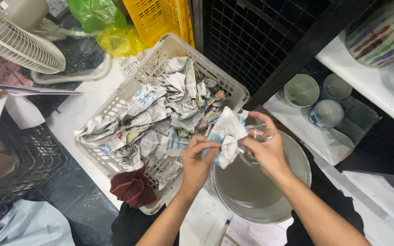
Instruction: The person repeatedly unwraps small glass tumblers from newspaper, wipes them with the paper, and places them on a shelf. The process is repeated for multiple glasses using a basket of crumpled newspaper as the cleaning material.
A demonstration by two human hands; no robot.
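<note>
A white worktop [76, 111] carries a white plastic basket [224, 84] of crumpled newspaper and a grey bowl [270, 200]. On the white shelf [306, 136] sit what look like three small bowls [327, 111].

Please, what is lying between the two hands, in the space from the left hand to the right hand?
In the head view, a crumpled piece of newspaper fills that gap. The left hand pinches its lower edge, and the right hand holds a clear glass against it.

left hand [198, 159] pinching, right hand [265, 150] clasped, forearms converging
</note>
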